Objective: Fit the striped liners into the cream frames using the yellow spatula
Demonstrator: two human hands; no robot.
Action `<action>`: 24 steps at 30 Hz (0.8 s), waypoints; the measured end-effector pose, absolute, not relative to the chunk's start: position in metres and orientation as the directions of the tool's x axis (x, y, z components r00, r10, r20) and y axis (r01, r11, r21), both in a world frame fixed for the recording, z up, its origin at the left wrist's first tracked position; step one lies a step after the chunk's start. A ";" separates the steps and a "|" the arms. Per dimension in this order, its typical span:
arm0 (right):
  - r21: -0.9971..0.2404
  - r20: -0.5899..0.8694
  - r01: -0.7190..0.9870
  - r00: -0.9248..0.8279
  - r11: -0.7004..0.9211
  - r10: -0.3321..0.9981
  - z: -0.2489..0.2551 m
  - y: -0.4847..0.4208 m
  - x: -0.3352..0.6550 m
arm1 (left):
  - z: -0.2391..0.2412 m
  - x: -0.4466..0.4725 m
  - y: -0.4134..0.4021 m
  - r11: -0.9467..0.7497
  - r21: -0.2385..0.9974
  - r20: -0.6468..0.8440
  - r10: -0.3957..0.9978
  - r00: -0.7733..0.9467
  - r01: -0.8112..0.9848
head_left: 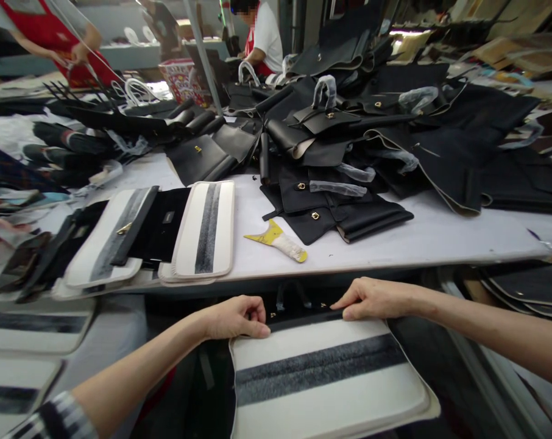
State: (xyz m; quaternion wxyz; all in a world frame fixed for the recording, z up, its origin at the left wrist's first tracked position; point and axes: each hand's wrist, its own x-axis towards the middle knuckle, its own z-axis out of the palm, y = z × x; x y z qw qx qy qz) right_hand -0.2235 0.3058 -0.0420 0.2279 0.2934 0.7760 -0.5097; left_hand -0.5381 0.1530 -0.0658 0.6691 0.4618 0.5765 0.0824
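Observation:
Below the table's front edge is a black handbag (298, 319) with gold fittings and a handle in clear wrap at its top. A white panel with a dark grey stripe (322, 342) lies against the handbag on the side towards me. My left hand (238, 317) is closed on the left end of the bag's black top edge, thumb on the near side. At the right end of that edge, my right hand (371, 297) pinches it with the index finger stretched along it. The lower part of the bag is hidden behind the panel.
Striped white panels (223, 225) and black bag pieces lie at the table's left. A yellow scraper-like tool (272, 230) with a wrapped handle rests mid-table. Black handbags (335, 210) pile up behind it. Two people in red aprons (42, 36) stand farther back.

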 end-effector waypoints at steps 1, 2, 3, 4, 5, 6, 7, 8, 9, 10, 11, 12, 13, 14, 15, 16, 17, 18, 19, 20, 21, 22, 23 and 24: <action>-0.649 -0.658 0.695 -0.717 0.311 0.228 -0.042 0.305 -0.226 | -0.066 -0.538 0.154 0.549 0.714 -0.693 0.644 0.324 0.435; -0.644 -0.658 0.697 -0.715 0.316 0.235 -0.042 0.303 -0.230 | -0.066 -0.537 0.155 0.535 0.715 -0.689 0.649 0.324 0.450; -0.646 -0.647 0.692 -0.720 0.322 0.249 -0.041 0.299 -0.235 | -0.065 -0.536 0.155 0.517 0.718 -0.681 0.659 0.319 0.466; -0.658 -0.621 0.677 -0.736 0.331 0.270 -0.041 0.295 -0.239 | -0.063 -0.533 0.156 0.493 0.726 -0.665 0.679 0.310 0.479; -0.682 -0.572 0.645 -0.764 0.346 0.298 -0.041 0.290 -0.244 | -0.061 -0.530 0.156 0.455 0.742 -0.636 0.712 0.298 0.493; -0.714 -0.501 0.596 -0.802 0.368 0.326 -0.040 0.284 -0.249 | -0.058 -0.527 0.155 0.406 0.760 -0.592 0.754 0.284 0.507; -0.745 -0.419 0.536 -0.839 0.396 0.348 -0.040 0.278 -0.254 | -0.055 -0.523 0.155 0.350 0.778 -0.539 0.798 0.268 0.522; -0.771 -0.342 0.480 -0.866 0.419 0.364 -0.040 0.273 -0.258 | -0.052 -0.519 0.154 0.296 0.791 -0.484 0.838 0.252 0.535; -0.788 -0.283 0.438 -0.882 0.432 0.378 -0.040 0.267 -0.262 | -0.049 -0.514 0.154 0.252 0.800 -0.435 0.869 0.236 0.545; -0.799 -0.250 0.419 -0.884 0.431 0.394 -0.041 0.263 -0.265 | -0.048 -0.510 0.154 0.224 0.802 -0.401 0.889 0.222 0.553; -0.803 -0.245 0.422 -0.877 0.420 0.413 -0.042 0.259 -0.268 | -0.047 -0.506 0.154 0.206 0.795 -0.384 0.899 0.211 0.571; -0.798 -0.257 0.441 -0.866 0.412 0.430 -0.044 0.255 -0.271 | -0.047 -0.503 0.154 0.191 0.779 -0.379 0.902 0.206 0.597; -0.780 -0.269 0.464 -0.854 0.420 0.446 -0.047 0.253 -0.273 | -0.047 -0.500 0.155 0.173 0.758 -0.379 0.902 0.207 0.629; -0.751 -0.276 0.484 -0.848 0.450 0.452 -0.049 0.251 -0.276 | -0.048 -0.497 0.156 0.151 0.733 -0.379 0.900 0.214 0.663; -0.713 -0.281 0.497 -0.849 0.495 0.448 -0.051 0.250 -0.278 | -0.049 -0.495 0.158 0.126 0.707 -0.378 0.899 0.221 0.695; -0.676 -0.285 0.503 -0.853 0.539 0.438 -0.053 0.249 -0.281 | -0.049 -0.493 0.160 0.100 0.686 -0.372 0.900 0.229 0.721; -0.647 -0.287 0.506 -0.855 0.571 0.432 -0.055 0.248 -0.283 | -0.048 -0.492 0.161 0.075 0.673 -0.359 0.903 0.237 0.736; -0.633 -0.289 0.510 -0.854 0.583 0.434 -0.055 0.248 -0.284 | -0.047 -0.490 0.162 0.050 0.665 -0.342 0.907 0.245 0.745; -0.632 -0.290 0.517 -0.848 0.577 0.443 -0.055 0.247 -0.285 | -0.045 -0.488 0.163 0.023 0.656 -0.324 0.911 0.255 0.754; -0.640 -0.291 0.526 -0.841 0.561 0.457 -0.054 0.248 -0.283 | -0.042 -0.485 0.161 -0.012 0.646 -0.298 0.917 0.266 0.763; -0.646 -0.287 0.535 -0.831 0.545 0.476 -0.052 0.248 -0.279 | -0.039 -0.481 0.159 -0.054 0.636 -0.262 0.923 0.281 0.770; -0.661 -0.269 0.541 -0.818 0.520 0.509 -0.051 0.247 -0.273 | -0.036 -0.476 0.154 -0.098 0.629 -0.219 0.929 0.297 0.771; -0.697 -0.233 0.539 -0.794 0.473 0.561 -0.050 0.246 -0.262 | -0.032 -0.469 0.148 -0.139 0.631 -0.172 0.934 0.312 0.764; -0.760 -0.181 0.526 -0.734 0.381 0.654 -0.050 0.244 -0.249 | -0.030 -0.461 0.139 -0.173 0.642 -0.127 0.937 0.326 0.747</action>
